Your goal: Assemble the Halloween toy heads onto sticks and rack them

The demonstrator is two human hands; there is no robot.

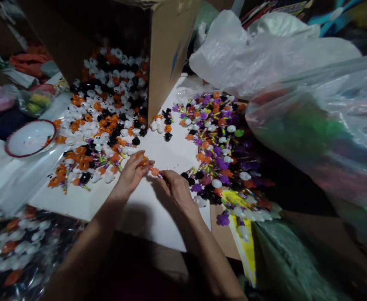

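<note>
My left hand [132, 172] pinches a small orange toy piece [143, 159] over the white board [158, 209]. My right hand [177, 189] is closed on another small orange piece with a thin stick [155, 171], held close to the left one. Left of my hands lies a heap of orange, white and black toy heads [98, 121] spilling out of a tipped cardboard box [167, 46]. To the right lies a pile of purple, orange and white pieces on sticks [217, 142].
A white bowl with a red rim [29, 138] sits at the left. Large clear plastic bags [321, 125] bulge at the right and back. A bag of more toy heads [10, 251] lies at the lower left. A yellow card [242, 234] lies at the board's right edge.
</note>
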